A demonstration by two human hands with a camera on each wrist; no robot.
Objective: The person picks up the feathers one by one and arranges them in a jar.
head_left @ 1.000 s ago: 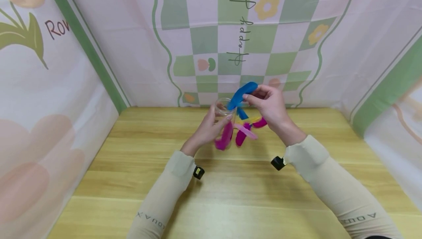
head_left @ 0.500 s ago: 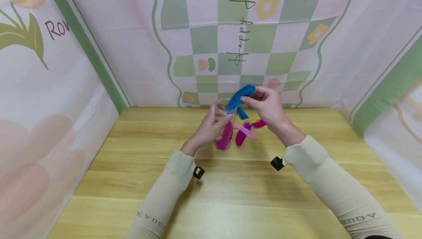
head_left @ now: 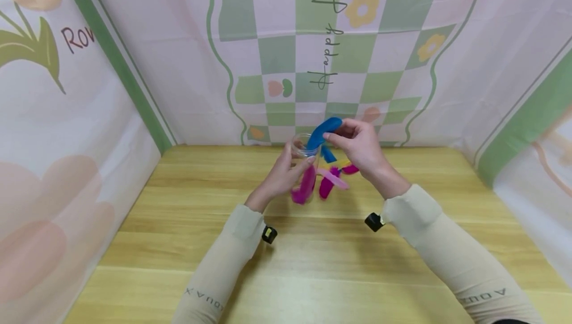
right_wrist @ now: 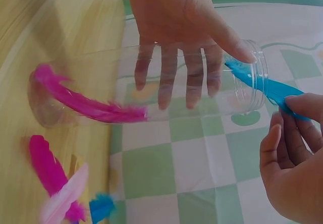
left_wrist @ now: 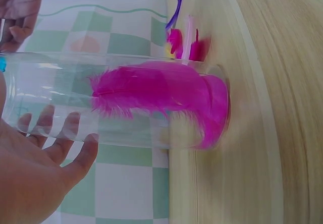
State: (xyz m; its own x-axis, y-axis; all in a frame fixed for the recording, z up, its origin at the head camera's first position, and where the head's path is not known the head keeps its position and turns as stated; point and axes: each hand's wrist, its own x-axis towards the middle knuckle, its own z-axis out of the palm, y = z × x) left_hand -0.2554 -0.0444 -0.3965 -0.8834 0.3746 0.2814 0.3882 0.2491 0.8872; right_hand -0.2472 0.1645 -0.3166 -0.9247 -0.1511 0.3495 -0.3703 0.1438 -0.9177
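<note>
My left hand (head_left: 283,172) holds a clear jar (left_wrist: 50,88) upright on the table, thumb on one side near the rim and fingers round behind it. Inside the jar a magenta feather (left_wrist: 146,90) stands with its end bent at the bottom. Between thumb and fingers, my right hand (head_left: 364,148) pinches a blue feather (head_left: 325,130) above the jar's mouth. In the right wrist view the blue feather's lower end is inside the neck, just past the rim.
Beside the jar, to its right, lie loose feathers: a magenta feather (head_left: 328,185), a pale pink feather (head_left: 335,179), another blue feather (head_left: 328,154) and some yellow. A patterned cloth (head_left: 277,56) hangs behind the wooden table (head_left: 201,180).
My right hand has moved slightly down and left, and the blue feather has gone a little deeper into the jar's mouth. My left hand and the jar have stayed put.
</note>
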